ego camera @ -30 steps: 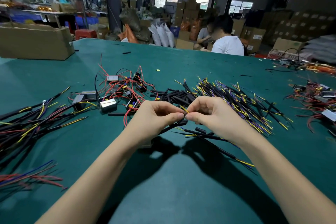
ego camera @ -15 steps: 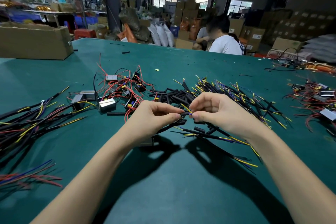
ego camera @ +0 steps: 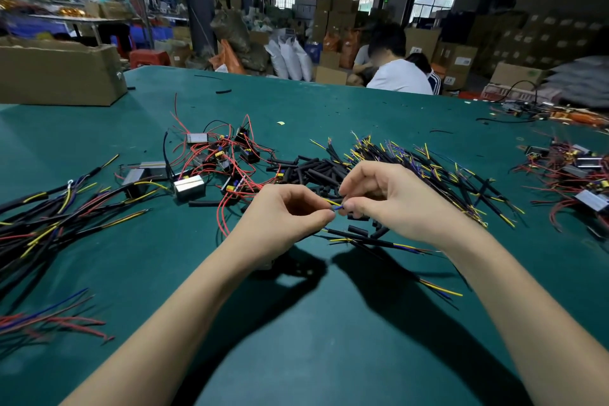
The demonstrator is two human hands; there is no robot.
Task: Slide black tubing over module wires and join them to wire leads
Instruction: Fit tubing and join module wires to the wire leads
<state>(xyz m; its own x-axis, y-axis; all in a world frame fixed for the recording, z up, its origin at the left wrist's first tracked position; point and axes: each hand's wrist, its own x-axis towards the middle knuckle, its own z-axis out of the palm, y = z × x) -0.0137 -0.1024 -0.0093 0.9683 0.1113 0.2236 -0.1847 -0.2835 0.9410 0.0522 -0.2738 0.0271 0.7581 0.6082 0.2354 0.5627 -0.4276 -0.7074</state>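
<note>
Underneath everything spreads a green table [ego camera: 329, 356], and both forearms reach out over it from the near edge. Far beyond the left hand [ego camera: 283, 217], at the table's back left corner, sits a long cardboard box [ego camera: 59, 74]; beyond the right hand [ego camera: 392, 198], past the far edge, a person in a white shirt [ego camera: 400, 77] sits among stacked cartons. Well to the left of the left hand lies a broad sheaf of finished black-sleeved leads [ego camera: 49, 214] with red, yellow and blue ends. Just beyond and to the right of the right hand fans a large pile of wire leads [ego camera: 438, 171], black with yellow and blue tips. Ahead of the left hand is a tangle of small modules with red wires [ego camera: 227, 158], among them a silver-cased module [ego camera: 189, 186]. Between that tangle and the lead pile, directly beyond both hands, lies a heap of short black tubing pieces [ego camera: 313, 171]. Far off to the right of the right hand is another cluster of modules [ego camera: 573, 175]. Both hands are raised just above the table and brought close together, fingers curled. The left thumb and forefinger pinch one end, and the right fingertips pinch the other, of a thin wire joint [ego camera: 336, 206] showing yellow and blue between them. Whether tubing already sits on this wire cannot be told. A few loose leads [ego camera: 372, 241] lie on the table directly under the hands.
</note>
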